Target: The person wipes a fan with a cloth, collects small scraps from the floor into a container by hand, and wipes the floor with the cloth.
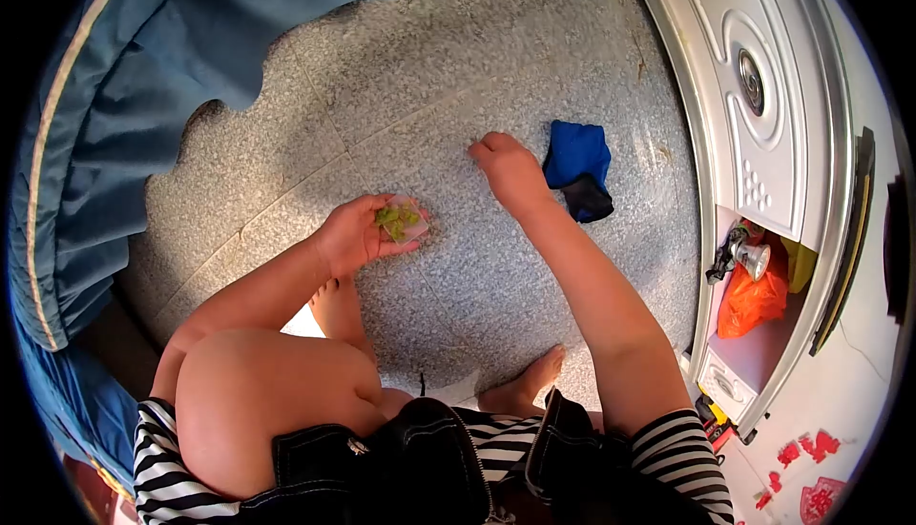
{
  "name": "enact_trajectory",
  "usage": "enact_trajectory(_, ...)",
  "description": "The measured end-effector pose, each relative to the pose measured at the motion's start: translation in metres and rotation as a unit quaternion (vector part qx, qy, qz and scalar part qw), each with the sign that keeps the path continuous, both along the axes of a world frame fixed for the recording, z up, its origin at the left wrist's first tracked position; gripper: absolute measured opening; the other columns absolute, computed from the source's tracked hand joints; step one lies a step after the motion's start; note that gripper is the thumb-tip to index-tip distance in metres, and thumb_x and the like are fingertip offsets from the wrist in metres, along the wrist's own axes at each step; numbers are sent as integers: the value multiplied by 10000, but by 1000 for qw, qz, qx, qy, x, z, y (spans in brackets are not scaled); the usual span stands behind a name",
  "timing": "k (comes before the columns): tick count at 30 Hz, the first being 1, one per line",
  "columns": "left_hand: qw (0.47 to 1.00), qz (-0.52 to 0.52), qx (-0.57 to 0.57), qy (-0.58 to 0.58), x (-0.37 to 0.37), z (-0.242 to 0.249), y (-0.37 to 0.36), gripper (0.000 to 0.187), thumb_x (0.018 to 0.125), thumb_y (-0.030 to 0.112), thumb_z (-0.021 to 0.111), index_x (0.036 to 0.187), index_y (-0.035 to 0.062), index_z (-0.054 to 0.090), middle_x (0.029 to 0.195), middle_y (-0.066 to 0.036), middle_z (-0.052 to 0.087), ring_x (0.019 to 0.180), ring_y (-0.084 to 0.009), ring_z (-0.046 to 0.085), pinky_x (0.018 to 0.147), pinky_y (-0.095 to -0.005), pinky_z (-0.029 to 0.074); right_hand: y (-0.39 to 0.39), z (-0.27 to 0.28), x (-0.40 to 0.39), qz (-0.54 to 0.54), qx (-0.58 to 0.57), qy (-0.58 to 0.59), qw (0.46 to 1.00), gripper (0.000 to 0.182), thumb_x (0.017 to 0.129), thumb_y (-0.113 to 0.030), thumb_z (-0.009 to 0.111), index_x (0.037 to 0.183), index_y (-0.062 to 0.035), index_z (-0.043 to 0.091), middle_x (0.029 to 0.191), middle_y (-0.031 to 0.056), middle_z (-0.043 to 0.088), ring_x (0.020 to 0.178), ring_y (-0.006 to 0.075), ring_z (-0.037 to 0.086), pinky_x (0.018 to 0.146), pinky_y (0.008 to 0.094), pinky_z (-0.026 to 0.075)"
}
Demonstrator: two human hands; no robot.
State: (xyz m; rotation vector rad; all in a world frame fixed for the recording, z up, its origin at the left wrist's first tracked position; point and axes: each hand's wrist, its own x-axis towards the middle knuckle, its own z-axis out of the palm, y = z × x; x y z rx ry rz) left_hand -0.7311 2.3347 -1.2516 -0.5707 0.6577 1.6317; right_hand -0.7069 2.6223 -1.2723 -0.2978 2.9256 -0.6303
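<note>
Down on the speckled grey floor, the person crouches with both arms stretched forward. Their left hand is turned palm up and cupped, fingers curled loosely around a small heap of green scraps that rests on a pale pinkish bit lying in the palm. The hand is half open, more a shallow bowl than a grip, and it hovers just above the floor near the middle of the scene.

Farther out and to the right, the right hand is drawn into a narrow pinch, knuckles up, fingertips pressed down against the floor. Whether anything sits between those fingertips cannot be told; they are hidden under the hand itself. Just beside it, to the right, lies a crumpled blue cloth with a dark cloth at its near edge, not touching the hand.

A blue bedcover hangs along the left side. On the right stands a white cabinet, its lower compartment holding an orange bag. Two bare feet, one of them near the right forearm, rest on the floor close to the person.
</note>
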Motion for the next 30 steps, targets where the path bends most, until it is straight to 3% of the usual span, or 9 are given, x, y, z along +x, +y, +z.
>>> enact_trajectory(9,999,7,-36,28,-9,6,7,448,1034,269,363,1369,-16,447,1402,-234,515,1277,-377,534,1088,-499,450,-19,-1,-5,-20,106,-14,994,129,808,-38,615,932,-50,648,892,121,651,831,326,655,707,424,559)
enact_trajectory(11,999,36,-10,3,-8,-2,6,436,1047,263,333,1358,-13,467,1364,-206,554,1245,-346,565,1061,-484,474,-25,11,-1,-105,-79,-111,985,102,816,-21,639,914,-38,662,890,136,675,832,319,668,722,417,556)
enact_trajectory(12,999,41,-14,2,-9,-1,6,436,1047,263,333,1358,-13,467,1364,-206,554,1245,-346,565,1061,-484,474,-35,23,1,-100,-82,-113,985,102,816,-21,639,914,-38,662,890,136,675,832,319,668,722,417,556)
enact_trajectory(14,999,40,-23,-5,-9,2,8,427,1043,256,346,1344,-14,483,1343,-194,568,1223,-333,580,1058,-482,479,-62,48,12,-227,-412,-208,858,112,852,-17,680,963,-26,685,879,127,687,794,259,684,700,330,536)
enact_trajectory(17,999,42,-31,-3,-7,1,11,411,1038,250,363,1318,-12,510,1305,-190,588,1195,-328,596,1058,-482,482,-87,44,33,-117,-338,-91,929,104,871,-16,682,974,-3,681,894,85,683,811,168,673,709,288,532)
enact_trajectory(20,999,46,0,-6,-5,-5,12,397,1034,248,376,1295,-4,535,1270,-180,605,1178,-318,607,1056,-478,486,-91,53,36,-236,-385,-127,883,109,873,-5,684,982,0,673,917,69,682,834,140,664,723,276,529)
enact_trajectory(27,1000,28,1,6,-7,-4,14,388,1032,243,380,1297,9,540,1269,-173,604,1164,-313,612,1049,-481,485,-89,57,44,-180,-388,-156,890,113,840,-15,686,949,-39,670,933,117,686,837,217,694,710,317,544)
enact_trajectory(29,999,30,17,2,-6,0,16,391,1035,244,377,1302,10,539,1286,-171,592,1171,-312,606,1048,-481,483,-90,63,43,-110,-246,-47,962,135,843,5,700,967,-15,649,931,90,666,831,157,670,713,287,526)
enact_trajectory(30,999,31,16,3,-6,1,16,391,1035,244,377,1302,10,539,1286,-171,592,1171,-312,606,1048,-481,483,-91,67,43,-108,-247,-47,962,135,843,5,700,967,-15,649,931,90,666,831,157,670,713,287,526)
